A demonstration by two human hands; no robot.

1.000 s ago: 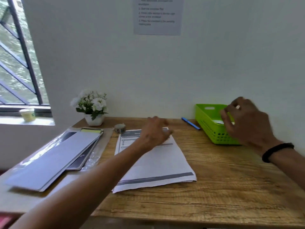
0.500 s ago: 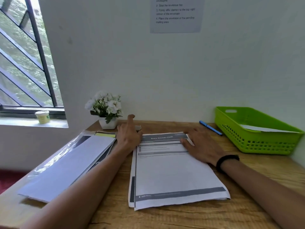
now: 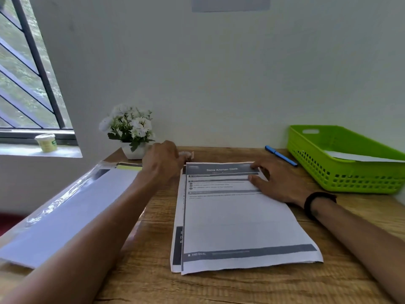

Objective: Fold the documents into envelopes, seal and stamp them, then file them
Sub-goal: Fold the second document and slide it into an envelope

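On the wooden worktop (image 3: 252, 286), right hand (image 3: 278, 185) lies flat, fingers spread on the document stack (image 3: 238, 222); left hand (image 3: 162, 163) reaches the tape roll (image 3: 186, 155), grip hidden, can't tell.

Soft daylight enters through the window (image 3: 26, 80) far left of the left hand (image 3: 163, 162), glaring on the clear plastic sleeve (image 3: 72, 189) beside that forearm, while shadows stay faint, wide-angle bending curves the frame edges, and fine print under the right hand (image 3: 278, 183) blurs.
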